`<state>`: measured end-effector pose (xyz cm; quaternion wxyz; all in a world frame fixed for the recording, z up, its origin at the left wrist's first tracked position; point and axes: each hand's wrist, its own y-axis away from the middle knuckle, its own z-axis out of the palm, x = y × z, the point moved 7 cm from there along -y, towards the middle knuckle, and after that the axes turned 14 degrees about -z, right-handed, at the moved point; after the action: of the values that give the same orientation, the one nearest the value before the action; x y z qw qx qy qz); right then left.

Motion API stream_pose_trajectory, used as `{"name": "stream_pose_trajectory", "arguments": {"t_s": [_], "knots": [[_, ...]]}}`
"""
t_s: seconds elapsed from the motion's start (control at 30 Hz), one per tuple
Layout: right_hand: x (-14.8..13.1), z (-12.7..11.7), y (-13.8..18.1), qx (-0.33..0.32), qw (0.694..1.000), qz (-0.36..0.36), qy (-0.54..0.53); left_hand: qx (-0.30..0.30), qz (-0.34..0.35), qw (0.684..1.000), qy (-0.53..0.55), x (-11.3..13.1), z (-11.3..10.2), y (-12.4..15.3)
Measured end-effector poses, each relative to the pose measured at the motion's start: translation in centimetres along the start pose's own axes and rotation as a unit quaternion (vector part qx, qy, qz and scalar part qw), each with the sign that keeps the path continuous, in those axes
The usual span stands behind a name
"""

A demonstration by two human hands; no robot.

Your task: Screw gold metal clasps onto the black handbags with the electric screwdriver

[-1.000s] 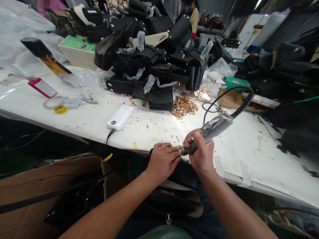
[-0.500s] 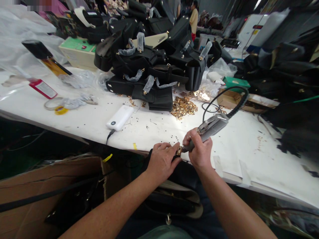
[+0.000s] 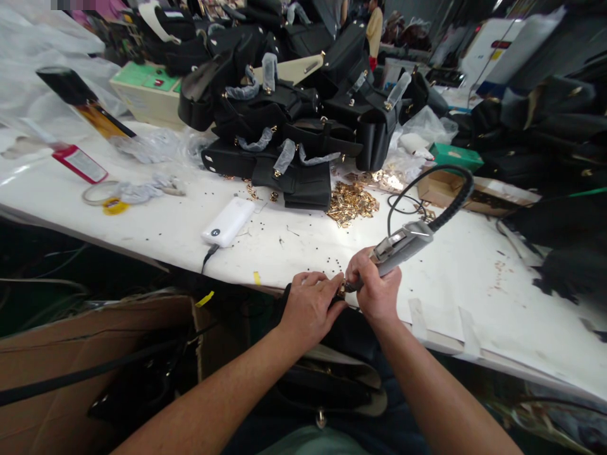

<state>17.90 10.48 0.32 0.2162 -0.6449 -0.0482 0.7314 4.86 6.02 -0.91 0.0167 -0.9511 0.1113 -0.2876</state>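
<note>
My right hand (image 3: 378,287) is wrapped round a grey electric screwdriver (image 3: 403,243), whose black cable loops up behind it. Its tip points left and meets a small gold metal fitting (image 3: 341,289) at the table's front edge. My left hand (image 3: 310,304) presses down beside that fitting, thumb and fingers closed round it on a black handbag (image 3: 351,332). Part of this bag hangs below the edge over my lap, its light-lined opening and a gold clasp (image 3: 321,418) showing. Tiny black screws (image 3: 334,260) lie scattered just beyond my hands.
A white power bank (image 3: 228,221) with a cable lies left of centre. Behind it are stacked black handbags (image 3: 303,186) and a heap of gold fittings (image 3: 351,203). A red-and-white bottle (image 3: 80,164) lies at left. Below stands a cardboard box (image 3: 52,354); a person (image 3: 374,31) is far back.
The screwdriver and my right hand have shifted very slightly left, with the tool tilted a little more upright. My left hand keeps its place. The view has moved slightly.
</note>
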Motion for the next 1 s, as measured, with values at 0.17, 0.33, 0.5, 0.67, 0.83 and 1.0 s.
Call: {"name": "stream_pose_trajectory", "arguments": {"t_s": [0.17,0.33,0.5,0.67,0.83,1.0], "knots": [[-0.4,0.8,0.2,-0.060,0.998,0.000,0.008,-0.001,-0.005,1.000,0.003,0.0,0.2,0.0],[-0.5,2.1,0.1,-0.145,0.988,0.010,0.046,0.009,-0.001,1.000,0.003,-0.1,0.4,0.0],[-0.1,2.2,-0.2,-0.150,0.986,0.019,0.064,0.022,-0.011,1.000,-0.007,-0.3,0.5,0.0],[-0.3,2.4,-0.3,-0.155,0.984,0.023,0.079,0.027,-0.012,1.000,-0.009,-0.4,0.3,0.0],[-0.3,2.1,-0.8,-0.135,0.989,0.051,0.020,0.019,0.002,1.000,-0.017,-0.2,-0.1,0.0],[-2.3,0.1,-2.7,-0.044,0.999,0.021,-0.021,0.030,0.009,0.998,-0.046,0.3,-0.8,0.1]]}}
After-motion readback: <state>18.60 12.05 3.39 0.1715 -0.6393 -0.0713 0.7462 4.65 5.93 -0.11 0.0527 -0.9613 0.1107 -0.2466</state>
